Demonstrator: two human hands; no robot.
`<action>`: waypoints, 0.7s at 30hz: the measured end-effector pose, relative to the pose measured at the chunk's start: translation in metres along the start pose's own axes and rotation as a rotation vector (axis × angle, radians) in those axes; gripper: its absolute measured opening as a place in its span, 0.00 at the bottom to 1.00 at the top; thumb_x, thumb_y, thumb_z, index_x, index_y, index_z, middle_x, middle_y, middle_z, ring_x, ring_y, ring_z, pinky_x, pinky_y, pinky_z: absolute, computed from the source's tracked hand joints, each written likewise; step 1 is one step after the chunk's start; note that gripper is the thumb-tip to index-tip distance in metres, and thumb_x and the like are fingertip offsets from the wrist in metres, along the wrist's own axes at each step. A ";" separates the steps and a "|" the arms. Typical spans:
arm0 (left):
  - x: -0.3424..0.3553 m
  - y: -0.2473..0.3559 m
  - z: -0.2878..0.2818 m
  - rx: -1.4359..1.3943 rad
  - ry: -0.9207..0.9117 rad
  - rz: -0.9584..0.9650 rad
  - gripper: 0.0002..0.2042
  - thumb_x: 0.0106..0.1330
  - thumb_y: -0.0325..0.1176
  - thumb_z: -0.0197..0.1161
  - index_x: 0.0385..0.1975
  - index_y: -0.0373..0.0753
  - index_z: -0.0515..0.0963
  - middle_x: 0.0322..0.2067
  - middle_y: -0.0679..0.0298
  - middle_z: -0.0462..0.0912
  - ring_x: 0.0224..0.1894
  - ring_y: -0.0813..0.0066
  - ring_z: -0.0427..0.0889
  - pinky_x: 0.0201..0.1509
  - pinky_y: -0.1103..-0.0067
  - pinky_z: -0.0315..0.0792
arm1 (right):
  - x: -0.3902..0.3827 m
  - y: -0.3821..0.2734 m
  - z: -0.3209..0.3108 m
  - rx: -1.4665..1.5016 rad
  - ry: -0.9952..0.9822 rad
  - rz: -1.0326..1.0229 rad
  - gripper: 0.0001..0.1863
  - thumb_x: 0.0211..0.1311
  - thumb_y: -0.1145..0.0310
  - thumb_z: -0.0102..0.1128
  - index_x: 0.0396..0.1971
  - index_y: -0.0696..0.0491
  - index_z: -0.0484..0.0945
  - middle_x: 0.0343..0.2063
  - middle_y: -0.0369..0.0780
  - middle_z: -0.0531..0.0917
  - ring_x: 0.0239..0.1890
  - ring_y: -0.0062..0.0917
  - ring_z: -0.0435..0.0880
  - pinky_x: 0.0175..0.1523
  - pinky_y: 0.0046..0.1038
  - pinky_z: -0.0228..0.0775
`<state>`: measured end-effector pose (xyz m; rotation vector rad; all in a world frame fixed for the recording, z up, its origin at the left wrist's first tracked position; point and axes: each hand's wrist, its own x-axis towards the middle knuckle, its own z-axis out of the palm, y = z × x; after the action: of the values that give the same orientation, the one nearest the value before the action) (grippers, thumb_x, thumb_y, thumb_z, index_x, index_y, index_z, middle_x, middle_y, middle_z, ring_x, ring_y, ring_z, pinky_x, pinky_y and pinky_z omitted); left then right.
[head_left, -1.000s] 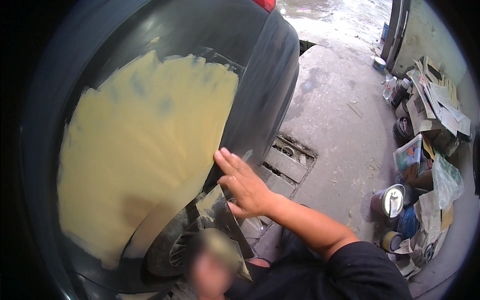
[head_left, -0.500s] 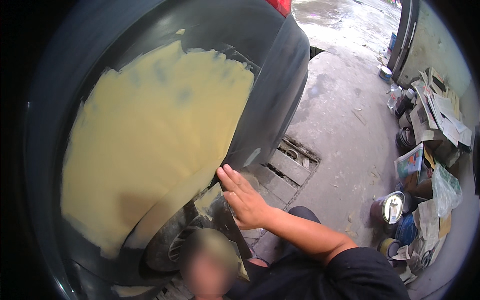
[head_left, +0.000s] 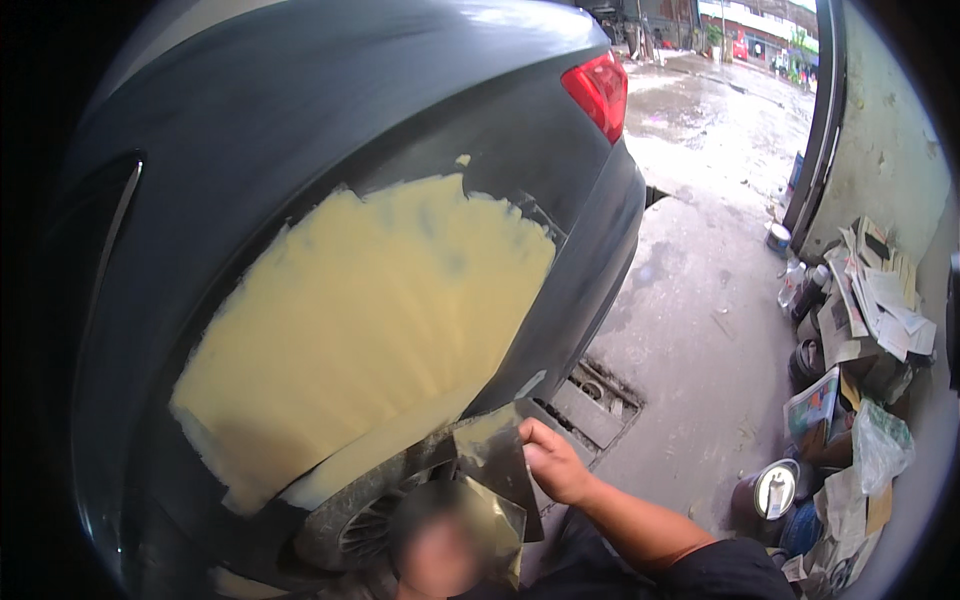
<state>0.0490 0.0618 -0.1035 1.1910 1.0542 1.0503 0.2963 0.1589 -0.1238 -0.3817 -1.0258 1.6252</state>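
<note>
My right hand (head_left: 548, 460) has its fingers closed on the edge of a dark, thin plate (head_left: 490, 445) smeared with yellow filler. The plate is in front of the wheel (head_left: 365, 525), just below a broad yellow filler patch (head_left: 360, 320) on the rear side of a dark grey car (head_left: 260, 120). A blurred patch at the lower centre, skin-coloured in part, covers what may be my left hand (head_left: 435, 550); its fingers cannot be made out.
Paint cans (head_left: 765, 490), bottles (head_left: 793, 280), newspapers (head_left: 880, 290) and a plastic bag (head_left: 880, 450) line the wall (head_left: 870, 150) on the right. A slatted drain (head_left: 590, 405) lies in the concrete floor (head_left: 680, 330). A wet yard (head_left: 720, 100) shows through the opening.
The view has tilted up, showing more of the car and tail light. My right hand's fingers, earlier extended against the panel's edge, are now curled on the plate's edge.
</note>
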 end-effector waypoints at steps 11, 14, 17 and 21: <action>0.032 0.072 0.063 0.780 -0.140 0.315 0.19 0.69 0.26 0.59 0.59 0.32 0.73 0.52 0.58 0.80 0.52 0.65 0.81 0.57 0.75 0.76 | 0.013 -0.100 0.041 0.223 0.012 -0.109 0.54 0.53 0.40 0.72 0.71 0.56 0.59 0.61 0.47 0.74 0.61 0.39 0.77 0.65 0.43 0.70; 0.032 0.009 0.020 1.709 0.151 0.924 0.18 0.68 0.28 0.60 0.57 0.31 0.74 0.50 0.57 0.81 0.51 0.64 0.82 0.55 0.73 0.77 | 0.059 -0.152 0.016 -0.457 0.229 -0.367 0.41 0.61 0.49 0.67 0.69 0.56 0.65 0.63 0.49 0.70 0.64 0.38 0.73 0.65 0.40 0.69; 0.027 0.023 0.031 1.498 0.170 0.801 0.18 0.68 0.29 0.60 0.57 0.32 0.75 0.50 0.56 0.81 0.51 0.63 0.82 0.56 0.73 0.77 | 0.110 -0.201 0.003 -1.258 0.413 -0.478 0.30 0.67 0.56 0.59 0.65 0.56 0.70 0.65 0.53 0.67 0.63 0.45 0.73 0.66 0.40 0.67; 0.018 0.045 0.041 1.419 0.197 0.735 0.18 0.68 0.29 0.60 0.56 0.32 0.75 0.50 0.55 0.81 0.52 0.62 0.82 0.57 0.73 0.77 | 0.159 -0.228 0.011 -1.464 0.416 -0.465 0.30 0.66 0.57 0.59 0.66 0.50 0.71 0.66 0.51 0.67 0.62 0.51 0.72 0.66 0.43 0.67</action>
<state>0.0900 0.0750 -0.0568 2.8061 1.6277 0.8806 0.3792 0.2990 0.1021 -1.2463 -1.6542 0.1205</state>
